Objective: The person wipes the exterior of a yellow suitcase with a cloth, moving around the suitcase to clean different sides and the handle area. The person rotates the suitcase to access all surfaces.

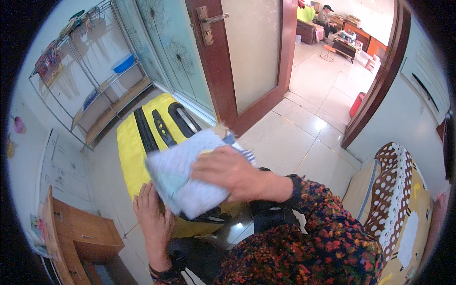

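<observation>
A yellow suitcase point(130, 156) with black trim stands before me on the tiled floor, its silver and black handle on the upper face. My right hand point(228, 172) grips a pale blue and white cloth point(178, 156) above the suitcase; the cloth is blurred, and a striped part shows past my knuckles. Flat against the near left edge of the suitcase rests my left hand point(153, 210), its fingers slightly spread and holding nothing. The cloth hides part of the suitcase's face.
A brown door point(245, 121) stands ajar behind the suitcase. To the left are a metal rack point(96, 83) with a blue basin point(123, 63) and a wooden cabinet point(85, 231). A bed edge with a polka-dot cover point(388, 181) lies right. A person point(325, 17) sits in the far room.
</observation>
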The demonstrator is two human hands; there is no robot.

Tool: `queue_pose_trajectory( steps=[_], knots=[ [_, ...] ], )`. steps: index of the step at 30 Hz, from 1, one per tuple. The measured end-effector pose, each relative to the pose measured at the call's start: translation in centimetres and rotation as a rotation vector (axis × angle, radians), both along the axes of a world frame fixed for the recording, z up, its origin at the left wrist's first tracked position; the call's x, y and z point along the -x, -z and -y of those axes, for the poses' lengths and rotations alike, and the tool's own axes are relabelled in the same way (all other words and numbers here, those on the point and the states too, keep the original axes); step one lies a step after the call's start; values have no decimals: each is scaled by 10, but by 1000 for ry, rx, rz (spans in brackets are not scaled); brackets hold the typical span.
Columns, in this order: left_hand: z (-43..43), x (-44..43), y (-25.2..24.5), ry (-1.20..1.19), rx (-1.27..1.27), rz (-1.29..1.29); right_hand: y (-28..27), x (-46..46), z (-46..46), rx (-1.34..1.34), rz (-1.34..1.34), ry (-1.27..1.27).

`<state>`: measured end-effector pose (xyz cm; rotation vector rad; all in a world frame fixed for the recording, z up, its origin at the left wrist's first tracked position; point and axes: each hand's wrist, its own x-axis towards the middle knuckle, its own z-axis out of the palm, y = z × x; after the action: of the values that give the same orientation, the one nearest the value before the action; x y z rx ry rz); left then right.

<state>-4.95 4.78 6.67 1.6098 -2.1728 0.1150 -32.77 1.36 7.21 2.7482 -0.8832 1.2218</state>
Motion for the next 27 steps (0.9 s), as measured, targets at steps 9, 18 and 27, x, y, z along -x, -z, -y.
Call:
queue_pose_trajectory(
  steps=[9,18,27],
  knots=[
    [33,-3,39,-103,225,76,4,-44,71,-178,-247,15],
    [48,-12,47,-75,263,54,18,-53,50,161,-132,121],
    [53,-10,47,-97,316,66,6,-68,74,54,-147,141]
  ],
)
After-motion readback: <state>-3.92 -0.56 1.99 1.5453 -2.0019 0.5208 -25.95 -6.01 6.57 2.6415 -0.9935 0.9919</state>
